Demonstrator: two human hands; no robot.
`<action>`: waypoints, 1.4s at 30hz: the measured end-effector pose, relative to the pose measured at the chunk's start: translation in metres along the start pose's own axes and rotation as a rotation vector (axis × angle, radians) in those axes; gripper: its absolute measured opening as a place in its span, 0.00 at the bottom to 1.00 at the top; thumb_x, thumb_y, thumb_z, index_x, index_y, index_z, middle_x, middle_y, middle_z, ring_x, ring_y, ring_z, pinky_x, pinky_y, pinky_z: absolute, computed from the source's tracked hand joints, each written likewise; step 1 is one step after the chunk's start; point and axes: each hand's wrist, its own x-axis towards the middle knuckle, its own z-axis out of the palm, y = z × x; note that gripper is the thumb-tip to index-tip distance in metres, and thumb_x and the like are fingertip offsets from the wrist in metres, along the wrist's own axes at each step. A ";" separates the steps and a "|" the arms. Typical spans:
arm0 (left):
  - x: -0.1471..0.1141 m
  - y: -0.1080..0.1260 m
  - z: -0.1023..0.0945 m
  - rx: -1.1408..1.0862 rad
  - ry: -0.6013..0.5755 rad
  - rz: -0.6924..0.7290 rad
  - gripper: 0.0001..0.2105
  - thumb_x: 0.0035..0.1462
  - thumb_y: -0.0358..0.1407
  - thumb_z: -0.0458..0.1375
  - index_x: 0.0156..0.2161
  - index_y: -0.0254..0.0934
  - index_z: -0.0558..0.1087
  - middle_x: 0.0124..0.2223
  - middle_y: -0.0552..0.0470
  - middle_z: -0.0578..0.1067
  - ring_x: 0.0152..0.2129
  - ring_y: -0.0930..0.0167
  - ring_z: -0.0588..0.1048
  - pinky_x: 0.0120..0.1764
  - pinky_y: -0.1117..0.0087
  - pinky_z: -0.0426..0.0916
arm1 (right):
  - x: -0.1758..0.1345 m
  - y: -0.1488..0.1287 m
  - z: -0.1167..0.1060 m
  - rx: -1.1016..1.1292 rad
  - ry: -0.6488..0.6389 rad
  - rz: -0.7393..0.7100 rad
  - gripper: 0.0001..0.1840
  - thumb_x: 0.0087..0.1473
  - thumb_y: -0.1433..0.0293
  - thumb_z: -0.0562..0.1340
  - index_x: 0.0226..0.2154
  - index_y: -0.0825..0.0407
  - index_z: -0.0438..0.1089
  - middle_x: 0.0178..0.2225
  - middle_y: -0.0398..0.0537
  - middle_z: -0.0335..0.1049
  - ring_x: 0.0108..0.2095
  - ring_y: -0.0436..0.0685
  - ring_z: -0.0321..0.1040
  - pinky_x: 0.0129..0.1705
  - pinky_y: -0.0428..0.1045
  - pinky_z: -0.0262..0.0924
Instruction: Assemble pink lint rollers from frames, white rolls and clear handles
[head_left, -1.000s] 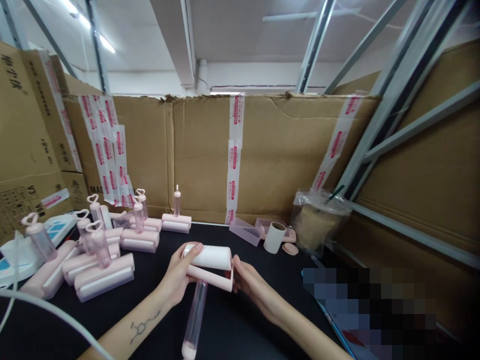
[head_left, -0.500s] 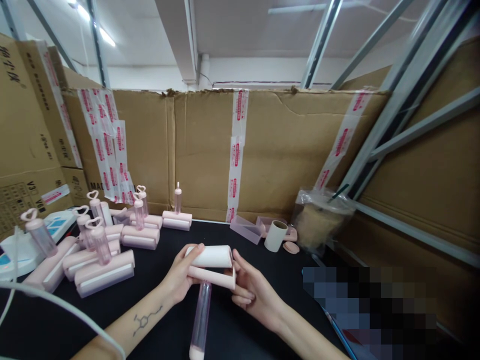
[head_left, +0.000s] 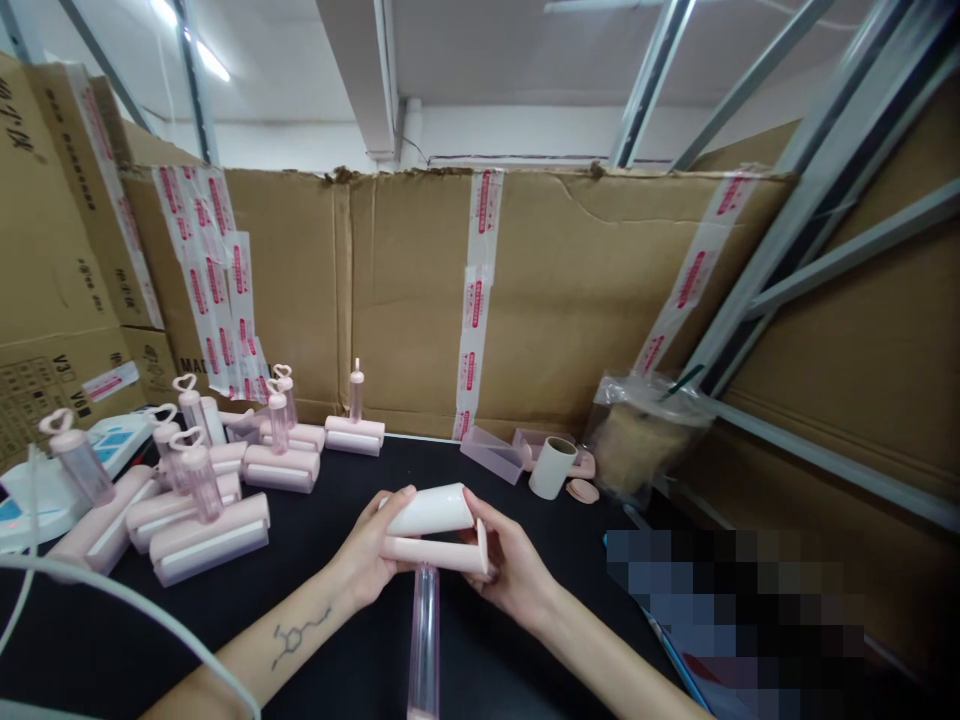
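Between my hands is a pink lint roller, its white sticky roll tilted up at the right and partly out of the pink frame. A clear pinkish handle hangs below. My left hand is closed around the left end, thumb on top of the roll. With its thumb at the roll's right end, my right hand is closed about that side, its other fingers behind the frame's end arm and partly hidden.
Several lint rollers with heart-shaped handle loops stand at the left. A loose white roll, pink discs, a translucent cover and a clear bag lie at the back right. A pale cable crosses the left foreground.
My right fingers have come in against the right end of the roll and frame. The roll's right end has risen away from the frame, and the lint roller has shifted slightly right.
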 end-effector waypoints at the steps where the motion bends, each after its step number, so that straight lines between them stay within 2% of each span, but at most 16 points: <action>1: 0.000 0.001 0.001 0.001 -0.005 0.000 0.20 0.42 0.48 0.65 0.33 0.38 0.64 0.26 0.57 0.69 0.23 0.71 0.72 0.24 0.72 0.68 | 0.000 -0.001 0.000 -0.008 0.008 -0.015 0.20 0.42 0.59 0.67 0.18 0.52 0.58 0.10 0.32 0.52 0.09 0.40 0.40 0.09 0.39 0.36; 5: -0.002 0.003 0.003 0.013 -0.027 0.010 0.19 0.43 0.48 0.64 0.32 0.39 0.62 0.27 0.55 0.70 0.23 0.70 0.73 0.23 0.71 0.70 | -0.003 -0.004 0.001 -0.073 0.004 -0.076 0.19 0.40 0.60 0.67 0.19 0.52 0.57 0.11 0.32 0.52 0.10 0.40 0.43 0.10 0.38 0.38; 10: -0.005 0.007 -0.001 0.047 -0.053 0.067 0.18 0.44 0.47 0.64 0.31 0.39 0.62 0.27 0.55 0.69 0.24 0.70 0.72 0.22 0.70 0.71 | -0.007 -0.001 0.000 -0.269 -0.068 -0.171 0.20 0.42 0.55 0.64 0.19 0.51 0.56 0.11 0.31 0.47 0.10 0.40 0.37 0.10 0.39 0.36; 12: -0.006 0.009 -0.004 0.061 -0.065 0.095 0.18 0.43 0.46 0.64 0.31 0.39 0.62 0.27 0.56 0.69 0.24 0.70 0.72 0.21 0.70 0.70 | -0.009 0.001 -0.001 -0.384 -0.099 -0.237 0.21 0.46 0.53 0.61 0.19 0.51 0.56 0.12 0.31 0.47 0.10 0.41 0.38 0.10 0.40 0.37; 15: -0.007 0.010 -0.005 0.075 -0.077 0.118 0.18 0.43 0.46 0.64 0.31 0.39 0.63 0.27 0.56 0.68 0.24 0.70 0.71 0.21 0.71 0.70 | -0.011 0.000 -0.005 -0.587 -0.123 -0.366 0.21 0.51 0.51 0.56 0.21 0.50 0.57 0.15 0.34 0.50 0.11 0.44 0.47 0.11 0.41 0.44; 17: -0.007 0.011 -0.005 0.081 -0.078 0.120 0.18 0.43 0.46 0.64 0.31 0.39 0.63 0.26 0.56 0.67 0.24 0.70 0.71 0.20 0.71 0.70 | -0.012 -0.004 -0.009 -0.735 -0.125 -0.483 0.22 0.51 0.50 0.56 0.21 0.50 0.58 0.21 0.38 0.55 0.16 0.47 0.55 0.15 0.44 0.52; 19: -0.007 0.011 -0.004 0.085 -0.075 0.115 0.18 0.42 0.46 0.65 0.31 0.39 0.63 0.26 0.56 0.67 0.24 0.70 0.71 0.20 0.71 0.70 | -0.012 -0.010 -0.013 -0.882 -0.124 -0.615 0.23 0.50 0.50 0.57 0.19 0.51 0.59 0.27 0.43 0.58 0.24 0.50 0.59 0.24 0.46 0.58; 21: -0.007 0.011 -0.004 0.088 -0.069 0.108 0.18 0.42 0.46 0.65 0.31 0.39 0.63 0.27 0.56 0.67 0.24 0.70 0.71 0.21 0.71 0.70 | -0.013 -0.015 -0.017 -1.014 -0.119 -0.725 0.23 0.51 0.51 0.57 0.18 0.51 0.59 0.28 0.43 0.57 0.28 0.52 0.57 0.32 0.48 0.57; 24: -0.007 0.010 -0.005 0.096 -0.070 0.084 0.18 0.42 0.46 0.65 0.31 0.38 0.63 0.27 0.56 0.68 0.24 0.70 0.72 0.22 0.72 0.70 | -0.013 -0.015 -0.021 -1.160 -0.093 -0.808 0.21 0.55 0.52 0.53 0.19 0.49 0.57 0.24 0.41 0.54 0.25 0.53 0.53 0.31 0.48 0.52; 28: -0.007 0.008 -0.005 0.108 -0.096 0.044 0.18 0.42 0.45 0.65 0.31 0.38 0.62 0.28 0.56 0.68 0.25 0.71 0.72 0.23 0.72 0.69 | -0.011 -0.008 -0.023 -1.247 -0.031 -0.830 0.20 0.57 0.53 0.48 0.20 0.47 0.51 0.21 0.39 0.52 0.21 0.53 0.51 0.26 0.47 0.47; 32: -0.009 0.007 -0.004 0.125 -0.125 0.027 0.17 0.43 0.43 0.65 0.31 0.38 0.63 0.28 0.55 0.69 0.26 0.71 0.72 0.25 0.72 0.70 | -0.012 -0.008 -0.022 -1.228 -0.003 -0.779 0.20 0.57 0.53 0.47 0.21 0.47 0.51 0.18 0.37 0.51 0.19 0.52 0.51 0.24 0.46 0.46; 37: -0.011 0.012 -0.002 0.141 -0.113 0.063 0.18 0.44 0.44 0.65 0.35 0.39 0.63 0.31 0.54 0.70 0.28 0.69 0.73 0.27 0.71 0.70 | -0.014 -0.009 -0.014 -1.097 -0.120 -0.602 0.18 0.56 0.52 0.49 0.27 0.48 0.59 0.15 0.36 0.58 0.15 0.51 0.59 0.18 0.45 0.53; 39: -0.013 0.016 -0.002 0.138 -0.107 0.091 0.21 0.46 0.47 0.63 0.41 0.42 0.62 0.35 0.53 0.70 0.31 0.68 0.74 0.29 0.70 0.70 | -0.013 -0.008 -0.011 -1.024 -0.155 -0.546 0.19 0.55 0.50 0.49 0.30 0.48 0.58 0.15 0.36 0.60 0.13 0.52 0.61 0.15 0.45 0.56; 42: -0.016 0.020 -0.003 0.186 -0.133 0.085 0.23 0.48 0.50 0.60 0.45 0.42 0.59 0.40 0.49 0.71 0.36 0.67 0.74 0.34 0.67 0.71 | -0.009 -0.007 -0.010 -0.943 -0.135 -0.559 0.20 0.55 0.48 0.47 0.29 0.48 0.54 0.18 0.36 0.61 0.15 0.52 0.66 0.17 0.48 0.63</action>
